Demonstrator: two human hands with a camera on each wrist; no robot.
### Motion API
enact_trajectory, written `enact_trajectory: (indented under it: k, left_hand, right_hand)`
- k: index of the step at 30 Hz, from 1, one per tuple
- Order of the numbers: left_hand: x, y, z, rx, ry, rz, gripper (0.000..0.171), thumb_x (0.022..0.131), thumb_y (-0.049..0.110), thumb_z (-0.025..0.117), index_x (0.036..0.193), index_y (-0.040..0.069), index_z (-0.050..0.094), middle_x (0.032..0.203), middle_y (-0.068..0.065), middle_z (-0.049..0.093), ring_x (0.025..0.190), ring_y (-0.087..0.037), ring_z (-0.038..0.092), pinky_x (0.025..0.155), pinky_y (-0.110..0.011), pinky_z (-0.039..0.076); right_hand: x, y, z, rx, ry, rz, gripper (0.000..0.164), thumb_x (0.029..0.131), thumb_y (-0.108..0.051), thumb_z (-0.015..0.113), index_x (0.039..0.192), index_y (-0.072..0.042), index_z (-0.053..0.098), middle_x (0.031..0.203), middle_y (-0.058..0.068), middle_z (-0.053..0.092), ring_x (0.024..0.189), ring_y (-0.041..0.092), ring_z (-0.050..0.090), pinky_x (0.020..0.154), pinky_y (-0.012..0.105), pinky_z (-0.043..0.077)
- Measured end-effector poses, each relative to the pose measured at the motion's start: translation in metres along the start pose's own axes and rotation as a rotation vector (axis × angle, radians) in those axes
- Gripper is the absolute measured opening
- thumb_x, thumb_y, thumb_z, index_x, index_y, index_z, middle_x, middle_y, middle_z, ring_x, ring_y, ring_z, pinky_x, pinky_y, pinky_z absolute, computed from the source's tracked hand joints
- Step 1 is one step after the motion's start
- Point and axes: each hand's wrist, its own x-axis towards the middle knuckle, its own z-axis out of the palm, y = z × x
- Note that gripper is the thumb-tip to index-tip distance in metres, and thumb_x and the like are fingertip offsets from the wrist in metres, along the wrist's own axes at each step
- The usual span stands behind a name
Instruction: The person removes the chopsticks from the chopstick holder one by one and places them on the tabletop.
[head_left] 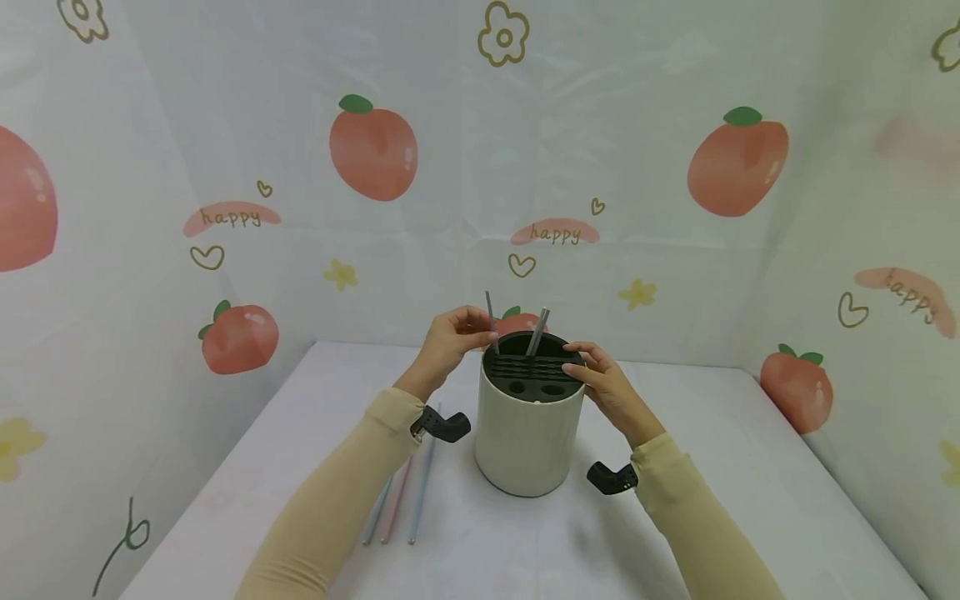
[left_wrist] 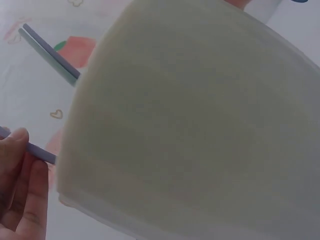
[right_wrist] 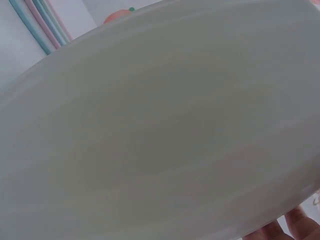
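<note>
A cream, ribbed round utensil holder [head_left: 528, 446] with a slotted black top stands upright on the table. My left hand [head_left: 453, 337] pinches a thin lilac stick [head_left: 491, 312] at the holder's left rim, its lower end down at the black insert. In the left wrist view the left hand [left_wrist: 22, 190] holds that stick [left_wrist: 42, 153] between thumb and fingers. Two more sticks [head_left: 537, 332], one greenish and one purplish, lean together in the rear opening. My right hand [head_left: 607, 387] holds the holder's right rim, with fingers and thumb over the top edge.
Several pastel sticks [head_left: 422, 500], blue and pink, lie side by side on the white table [head_left: 675, 517], left of the holder and partly under the left forearm. Behind the table hangs a white backdrop [head_left: 450, 167] with a printed fruit pattern.
</note>
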Motion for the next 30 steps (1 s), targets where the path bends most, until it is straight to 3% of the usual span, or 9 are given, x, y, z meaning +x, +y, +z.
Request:
enact_trajectory:
  k: [4,8,11,13,16,19,23,27,30]
  left_hand:
    - [0.004,0.018,-0.008,-0.12,0.074,0.075,0.014,0.086,-0.002,0.07,0.092,0.01,0.065,0.09,0.006,0.065,0.086,-0.008,0.063,0.082,-0.026,0.056]
    - [0.01,0.052,-0.023,-0.359,0.18,0.148,0.026,0.087,-0.01,0.064,0.087,0.016,0.065,0.092,0.002,0.064,0.084,-0.009,0.063,0.082,-0.023,0.056]
    - [0.012,0.076,-0.04,-0.517,0.265,0.19,0.027,0.087,-0.012,0.061,0.087,0.015,0.067,0.091,0.0,0.063,0.079,-0.009,0.063,0.077,-0.021,0.056]
    - [0.011,0.088,-0.053,-0.574,0.308,0.207,0.024,0.088,-0.01,0.061,0.089,0.013,0.068,0.09,-0.001,0.061,0.078,-0.011,0.063,0.073,-0.019,0.056]
    - [0.006,0.092,-0.072,-0.57,0.35,0.189,0.018,0.089,-0.007,0.063,0.093,0.01,0.068,0.089,-0.002,0.06,0.078,-0.011,0.063,0.07,-0.017,0.055]
    - [-0.002,0.081,-0.088,-0.495,0.37,0.101,0.014,0.089,-0.003,0.064,0.095,0.008,0.068,0.088,-0.001,0.061,0.078,-0.009,0.063,0.07,-0.016,0.055]
    - [-0.015,0.046,-0.105,-0.332,0.338,-0.091,0.013,0.091,0.001,0.064,0.103,0.006,0.066,0.089,0.005,0.065,0.078,-0.005,0.063,0.073,-0.015,0.054]
    - [-0.034,0.004,-0.124,-0.104,0.266,-0.269,0.034,0.095,0.006,0.061,0.126,-0.006,0.056,0.087,0.012,0.065,0.08,-0.001,0.061,0.075,-0.013,0.053]
    - [-0.05,-0.028,-0.138,0.034,0.219,-0.365,0.045,0.096,0.009,0.06,0.134,-0.012,0.047,0.089,0.011,0.065,0.081,0.001,0.059,0.075,-0.012,0.052]
  right_hand:
    - [0.001,-0.003,0.002,0.009,0.022,0.04,0.026,0.098,-0.02,0.058,0.123,-0.022,0.051,0.125,-0.001,0.049,0.105,0.005,0.058,0.093,0.017,0.046]
    - [0.002,-0.003,0.002,0.014,0.03,0.049,0.025,0.099,-0.015,0.055,0.124,-0.019,0.05,0.124,0.0,0.05,0.105,0.005,0.058,0.093,0.016,0.046]
    - [0.002,-0.003,0.002,0.009,0.027,0.045,0.026,0.099,-0.017,0.056,0.123,-0.019,0.049,0.124,0.0,0.05,0.105,0.006,0.058,0.093,0.017,0.046]
    - [0.001,-0.003,0.001,0.006,0.025,0.044,0.027,0.099,-0.017,0.056,0.124,-0.018,0.049,0.125,0.0,0.05,0.105,0.006,0.058,0.093,0.017,0.046]
    - [0.001,-0.003,0.0,0.004,0.023,0.044,0.028,0.099,-0.018,0.056,0.125,-0.018,0.048,0.125,0.0,0.049,0.105,0.006,0.058,0.093,0.017,0.046]
    - [0.0,-0.002,-0.001,0.008,0.031,0.046,0.026,0.098,-0.018,0.056,0.124,-0.02,0.049,0.124,-0.001,0.049,0.104,0.006,0.058,0.092,0.017,0.046]
    - [-0.001,-0.002,-0.001,0.012,0.039,0.045,0.024,0.099,-0.018,0.056,0.121,-0.023,0.05,0.123,-0.002,0.05,0.103,0.005,0.058,0.091,0.017,0.047]
    - [0.0,-0.002,-0.001,0.014,0.034,0.044,0.025,0.098,-0.018,0.057,0.123,-0.021,0.05,0.123,-0.001,0.05,0.103,0.006,0.058,0.092,0.018,0.047]
    - [0.001,-0.003,0.0,0.013,0.033,0.047,0.026,0.098,-0.018,0.057,0.123,-0.02,0.05,0.123,0.0,0.05,0.104,0.006,0.058,0.092,0.018,0.047]
